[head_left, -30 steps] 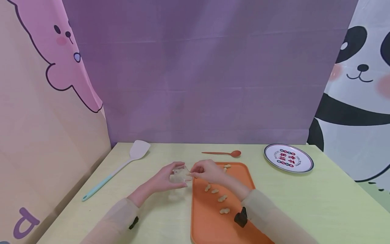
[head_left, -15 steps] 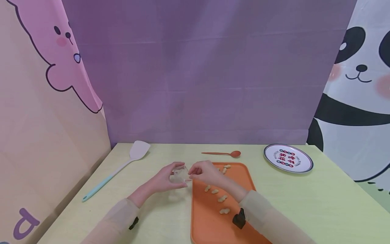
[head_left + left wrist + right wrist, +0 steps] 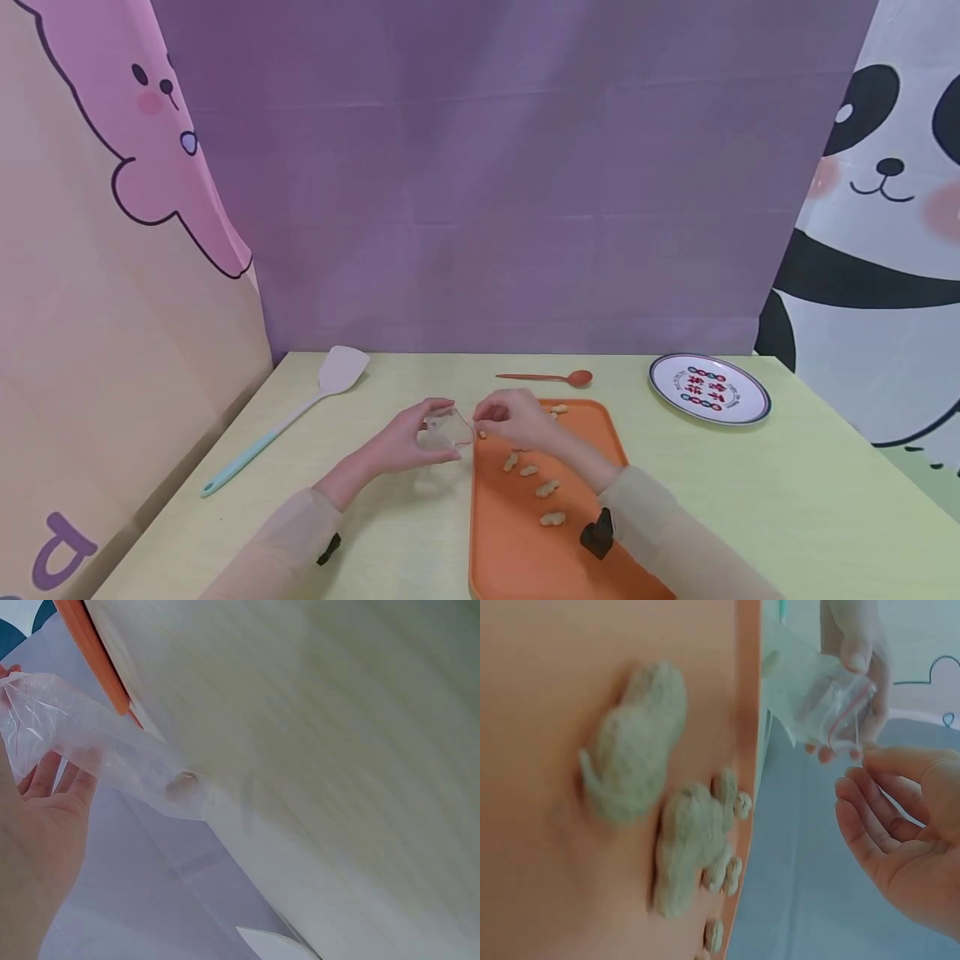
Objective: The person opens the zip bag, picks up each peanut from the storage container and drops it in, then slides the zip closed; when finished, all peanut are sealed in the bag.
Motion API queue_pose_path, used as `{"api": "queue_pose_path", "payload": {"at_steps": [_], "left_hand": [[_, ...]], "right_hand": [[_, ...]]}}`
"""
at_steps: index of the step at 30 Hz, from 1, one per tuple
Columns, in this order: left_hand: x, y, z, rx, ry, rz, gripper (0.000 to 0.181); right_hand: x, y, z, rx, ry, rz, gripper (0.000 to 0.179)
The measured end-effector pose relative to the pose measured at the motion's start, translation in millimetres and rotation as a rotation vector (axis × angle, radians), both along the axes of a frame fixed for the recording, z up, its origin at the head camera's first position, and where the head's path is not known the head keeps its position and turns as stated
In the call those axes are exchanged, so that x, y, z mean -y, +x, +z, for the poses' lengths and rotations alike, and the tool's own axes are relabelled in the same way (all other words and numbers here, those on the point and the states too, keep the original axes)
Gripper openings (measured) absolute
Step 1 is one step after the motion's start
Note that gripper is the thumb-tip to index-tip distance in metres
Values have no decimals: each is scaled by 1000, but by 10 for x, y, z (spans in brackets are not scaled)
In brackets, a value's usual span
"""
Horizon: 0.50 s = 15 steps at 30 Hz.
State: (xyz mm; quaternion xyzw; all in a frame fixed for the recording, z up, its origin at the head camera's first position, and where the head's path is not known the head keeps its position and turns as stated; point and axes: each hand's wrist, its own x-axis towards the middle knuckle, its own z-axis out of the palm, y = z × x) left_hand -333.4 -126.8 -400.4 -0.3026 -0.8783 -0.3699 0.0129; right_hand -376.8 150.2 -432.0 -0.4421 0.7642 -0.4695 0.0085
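Note:
My left hand (image 3: 411, 433) holds a clear zip bag (image 3: 448, 428) by its sides, thumb below and fingers above. A single peanut (image 3: 182, 786) shows at the closed end of the bag in the left wrist view. A red line runs along the mouth of the bag, which faces my right hand (image 3: 510, 417). With thumb and fingertips my right hand pinches the edge of that mouth, as the right wrist view shows. Beneath my right forearm lies an orange tray (image 3: 504, 550) with several peanuts (image 3: 548, 489) spread over it.
A red spoon (image 3: 577, 378) lies behind the tray. To the left is a white spatula (image 3: 341, 371) with a light blue handle. At the back right rests a round white plate (image 3: 693, 408) with a dark rim and red print. A purple cloth (image 3: 510, 167) hangs behind the table.
My right hand has shifted slightly right, and the bag's mouth shows wider. A small peanut at the tray's left edge has come into view. My left hand stays in place.

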Motion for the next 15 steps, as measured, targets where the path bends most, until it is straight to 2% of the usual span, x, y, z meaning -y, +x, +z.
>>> {"api": "queue_pose_path", "payload": {"at_steps": [2,3,6,7,10,12,15], "left_hand": [[3,-1,-2,-2,2,-1,78],[5,-2,-3,-3,3,-3,78],[10,-4,-3,-1,3,-6,77],[11,-4,-2,0,1,-5,77],[12,-3,0,-1,-1,-4,77],[13,0,0,-5,-1,-8,77],[13,2,-3,-3,-3,-13,77]], "right_hand": [[-103,-46,-22,81,-78,43,24],[-13,106,228,60,-18,-36,21],[79,290,538,-84,60,-209,15],[97,321,608,-95,92,-268,12],[85,301,676,-97,201,-432,13],[21,278,676,-84,213,-481,13],[-98,230,650,-82,217,-509,17]]}}
